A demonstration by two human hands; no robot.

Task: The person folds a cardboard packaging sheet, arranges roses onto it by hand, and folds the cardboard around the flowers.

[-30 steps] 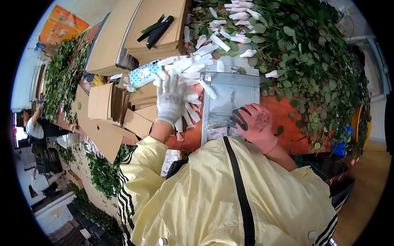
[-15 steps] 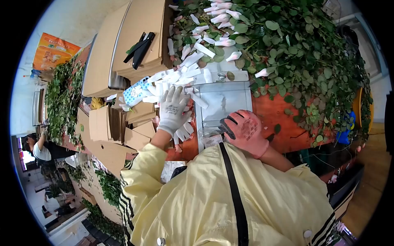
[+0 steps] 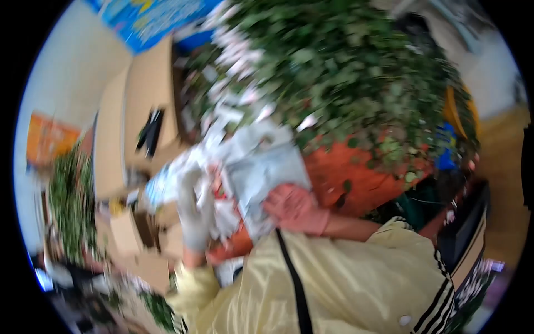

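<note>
My left hand [image 3: 196,214], in a whitish glove, is beside the heap of white sleeves [image 3: 219,147]. Its fingers look bent, but motion smears them and I cannot see anything held. My right hand [image 3: 293,207], in a pink glove, is over the near right part of the grey metal plate [image 3: 261,170], back of the hand up. Its fingertips are blurred and partly hidden. Rose stems with green leaves [image 3: 339,72] lie beyond the plate, their pale pink heads [image 3: 238,53] pointing left.
Stacked cardboard [image 3: 150,83] stands at the far left, with a black stapler-like tool [image 3: 150,132] on it. A light-blue patterned object [image 3: 158,186] lies near the sleeves. Red tabletop [image 3: 356,178] shows at right. Folded cardboard [image 3: 127,231] is at the left, and a blue printed bag [image 3: 150,22] is behind.
The view has swung, shifting the scene and blurring it. My left hand has gone from spread fingers over the sleeves to a bent shape nearer my body. My right hand stays by the plate.
</note>
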